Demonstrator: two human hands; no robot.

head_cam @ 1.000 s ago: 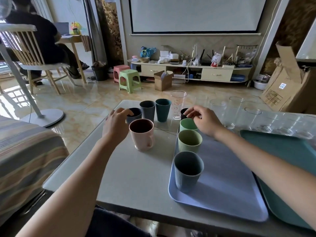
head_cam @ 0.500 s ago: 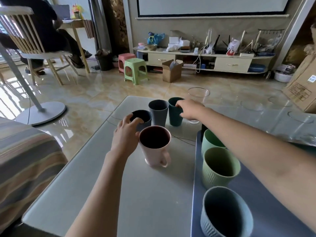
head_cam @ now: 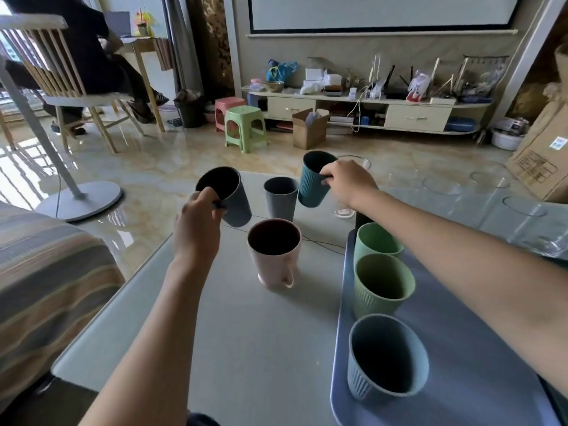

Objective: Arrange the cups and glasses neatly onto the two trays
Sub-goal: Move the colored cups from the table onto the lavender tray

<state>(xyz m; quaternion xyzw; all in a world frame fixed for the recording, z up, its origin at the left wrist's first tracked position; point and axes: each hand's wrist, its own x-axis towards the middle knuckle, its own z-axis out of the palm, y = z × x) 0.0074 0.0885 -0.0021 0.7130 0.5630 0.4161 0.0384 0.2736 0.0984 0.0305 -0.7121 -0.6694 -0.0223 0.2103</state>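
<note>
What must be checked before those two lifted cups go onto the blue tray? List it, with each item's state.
1. Left hand grips the dark slate cup: ok, lifted but tilted.
2. Right hand grips the teal cup: ok, lifted and tilted.
3. Bare space on the blue tray right of its row of cups: ok.
4. Pink mug and grey cup stand below the carry path: not ok, go over them.
5. Cups empty: cannot tell, insides dark.
</note>
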